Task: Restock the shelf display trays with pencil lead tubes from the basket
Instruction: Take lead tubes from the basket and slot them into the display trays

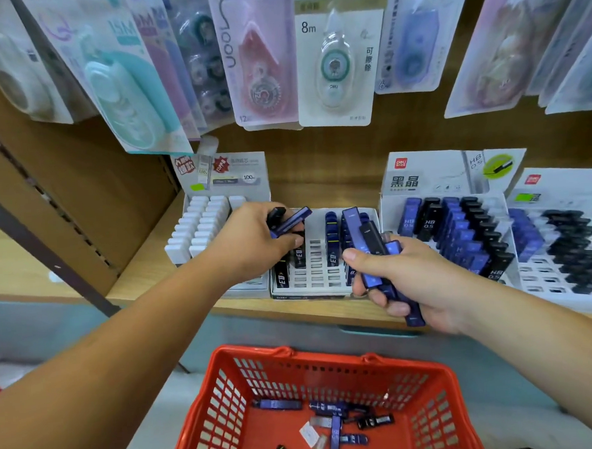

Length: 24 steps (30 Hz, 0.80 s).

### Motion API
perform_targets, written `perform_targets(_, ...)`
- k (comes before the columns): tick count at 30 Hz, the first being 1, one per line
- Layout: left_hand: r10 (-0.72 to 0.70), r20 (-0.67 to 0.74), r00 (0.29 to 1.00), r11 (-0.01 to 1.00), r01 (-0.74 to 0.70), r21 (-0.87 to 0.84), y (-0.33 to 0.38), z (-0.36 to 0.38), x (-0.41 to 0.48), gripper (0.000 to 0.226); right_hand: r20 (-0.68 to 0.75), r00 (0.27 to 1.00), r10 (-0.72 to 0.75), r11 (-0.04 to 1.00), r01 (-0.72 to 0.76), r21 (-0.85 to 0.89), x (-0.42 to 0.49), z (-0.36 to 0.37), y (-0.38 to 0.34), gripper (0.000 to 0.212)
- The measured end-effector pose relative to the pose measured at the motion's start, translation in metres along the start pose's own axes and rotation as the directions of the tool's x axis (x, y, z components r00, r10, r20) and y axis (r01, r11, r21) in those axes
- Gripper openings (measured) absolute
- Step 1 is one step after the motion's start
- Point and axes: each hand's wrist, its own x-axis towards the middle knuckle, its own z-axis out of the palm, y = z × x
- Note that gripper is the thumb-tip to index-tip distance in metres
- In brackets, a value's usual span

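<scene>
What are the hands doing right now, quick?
Left hand: closed, grips two lead tubes, one blue and one black, over the white tray.
Right hand: closed, fingers hold a bunch of lead tubes.

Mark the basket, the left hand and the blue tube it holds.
basket (329, 357): head view, far rim.
left hand (254, 242): head view, back of the hand.
blue tube (292, 221): head view, middle of its body.

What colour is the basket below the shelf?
The basket is red, with perforated walls; the head view shows it best.
</scene>
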Motion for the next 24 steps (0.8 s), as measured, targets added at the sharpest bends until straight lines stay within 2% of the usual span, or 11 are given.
perform_targets(7,0.004,-0.03,1.0,0.999,-0.003,0.053,-0.001,-0.002,0.004,0.01,0.043,0.999,-0.018,1.0,0.018,-0.012,-0.008,-0.007,-0.002,0.021)
perform_targets(15,-0.011,0.025,1.0,0.979,0.006,0.203,0.003,0.0,-0.001,0.009,0.053,0.998,-0.032,0.999,0.033,-0.016,-0.011,-0.016,-0.001,0.019)
perform_targets(21,-0.094,0.051,0.994,0.954,0.075,0.292,0.018,0.006,0.006,0.012,0.079,0.996,-0.042,0.999,0.041,0.014,-0.017,-0.024,-0.002,0.017)
perform_targets(23,-0.061,0.029,0.998,0.947,0.048,0.316,0.028,0.004,0.003,0.009,0.102,0.994,-0.041,0.999,0.04,0.019,-0.022,-0.03,-0.003,0.017)
perform_targets(24,-0.042,-0.008,0.999,0.961,0.042,0.274,0.035,0.004,-0.001,0.008,0.117,0.992,-0.045,0.999,0.043,0.015,-0.025,-0.033,-0.002,0.017)
